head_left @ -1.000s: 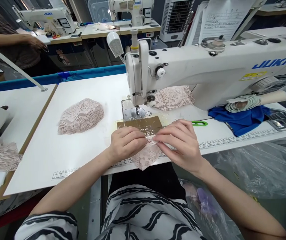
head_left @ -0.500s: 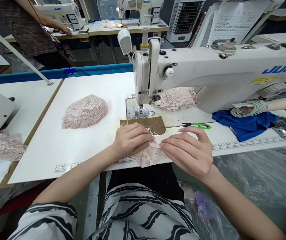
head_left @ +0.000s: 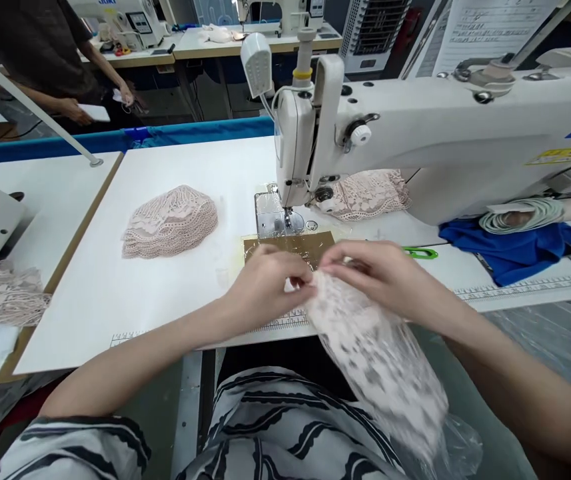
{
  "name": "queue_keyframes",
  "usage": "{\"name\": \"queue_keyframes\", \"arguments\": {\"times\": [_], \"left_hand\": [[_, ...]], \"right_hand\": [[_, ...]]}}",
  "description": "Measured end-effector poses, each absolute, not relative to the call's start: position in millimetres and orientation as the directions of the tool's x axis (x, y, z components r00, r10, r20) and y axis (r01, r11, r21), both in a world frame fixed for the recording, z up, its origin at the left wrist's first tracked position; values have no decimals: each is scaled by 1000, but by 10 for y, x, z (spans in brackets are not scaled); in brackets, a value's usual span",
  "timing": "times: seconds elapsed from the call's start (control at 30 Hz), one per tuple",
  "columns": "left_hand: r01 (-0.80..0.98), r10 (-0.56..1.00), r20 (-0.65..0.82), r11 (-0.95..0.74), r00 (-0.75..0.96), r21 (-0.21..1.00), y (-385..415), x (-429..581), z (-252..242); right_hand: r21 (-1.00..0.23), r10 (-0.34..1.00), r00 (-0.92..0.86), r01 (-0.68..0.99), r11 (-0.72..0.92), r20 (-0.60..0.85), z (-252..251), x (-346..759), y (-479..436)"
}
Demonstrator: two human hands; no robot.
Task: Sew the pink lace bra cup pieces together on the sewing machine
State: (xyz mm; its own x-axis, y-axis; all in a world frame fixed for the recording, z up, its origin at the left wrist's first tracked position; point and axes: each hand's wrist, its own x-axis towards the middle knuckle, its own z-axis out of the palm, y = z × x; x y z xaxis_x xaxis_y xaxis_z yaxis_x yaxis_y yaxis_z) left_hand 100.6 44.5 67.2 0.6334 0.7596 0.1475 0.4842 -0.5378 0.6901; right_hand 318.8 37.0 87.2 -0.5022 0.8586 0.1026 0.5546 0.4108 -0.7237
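Between my two hands hangs a pale pink piece of lace [head_left: 375, 353], blurred by motion, its lower end over my lap to the right. My left hand [head_left: 270, 283] pinches the lace's top corner with thumb and fingers. Close beside it, my right hand [head_left: 372, 270] grips the same upper edge, fingers closed. Both hands are above the table's front edge, just before a brown plate [head_left: 310, 245] taped in front of the needle. Beyond stands the white sewing machine [head_left: 295, 147]. Scissors with a green handle [head_left: 421, 253] lie partly hidden behind my right hand.
A stack of pink lace pieces [head_left: 170, 223] lies on the left of the white table [head_left: 165, 300]; more lace [head_left: 370, 195] sits behind the needle. Blue cloth [head_left: 510, 250] and a roll of pale tape [head_left: 520, 217] are at right. Another person [head_left: 40, 60] stands at far left.
The lace has been lifted and swung out to the right, so more of its length shows. My right hand has turned inward. The person at far left has moved and now holds something white.
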Motion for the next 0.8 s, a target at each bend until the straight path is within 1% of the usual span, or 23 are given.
{"name": "queue_keyframes", "arguments": {"times": [0.03, 0.07, 0.13, 0.2, 0.23, 0.3, 0.4, 0.47, 0.5, 0.57, 0.6, 0.67, 0.73, 0.77, 0.8], "left_hand": [[575, 790, 146, -547, 596, 608, 529, 995, 541], [632, 813, 147, -539, 563, 557, 603, 984, 415], [695, 849, 173, -511, 499, 507, 705, 962, 221], [731, 864, 233, -502, 446, 462, 749, 947, 122], [747, 858, 276, -514, 434, 422, 758, 942, 101], [767, 812, 371, -564, 450, 306, 764, 936, 83], [743, 670, 504, -664, 545, 79, 755, 931, 56], [717, 574, 550, -694, 606, -65, 729, 930, 37], [708, 550, 549, -697, 629, -113, 709, 930, 31], [705, 561, 510, -695, 652, -137, 661, 930, 35], [708, 583, 482, -696, 654, -119, 639, 930, 44], [711, 618, 442, -700, 649, -66, 607, 930, 68], [712, 637, 428, -701, 642, -25, 606, 932, 93], [713, 642, 424, -701, 639, -14, 617, 935, 104], [715, 647, 420, -699, 637, -9, 637, 938, 113]], "right_hand": [[-693, 848, -524, 581, 426, 82, 749, 3141, 533], [-651, 843, -533, 615, 446, 74, 627, 3096, 679], [-566, 843, -529, 668, 484, 96, 422, 3022, 908], [-514, 835, -534, 683, 519, 132, 302, 2980, 1051], [-499, 829, -540, 683, 534, 148, 272, 2969, 1098], [-488, 820, -547, 677, 552, 169, 249, 2963, 1159], [-492, 826, -535, 678, 546, 180, 226, 2967, 1212], [-487, 826, -529, 679, 549, 193, 186, 2966, 1238], [-471, 823, -531, 684, 557, 204, 163, 2963, 1248], [-394, 806, -546, 705, 589, 228, 128, 2959, 1253], [-327, 795, -558, 724, 607, 240, 125, 2959, 1243], [-153, 760, -592, 753, 641, 269, 163, 2972, 1186], [-15, 707, -640, 738, 675, 300, 248, 2997, 1084], [17, 680, -663, 720, 694, 314, 296, 3011, 1026], [17, 661, -679, 701, 713, 319, 339, 3023, 970]]}}
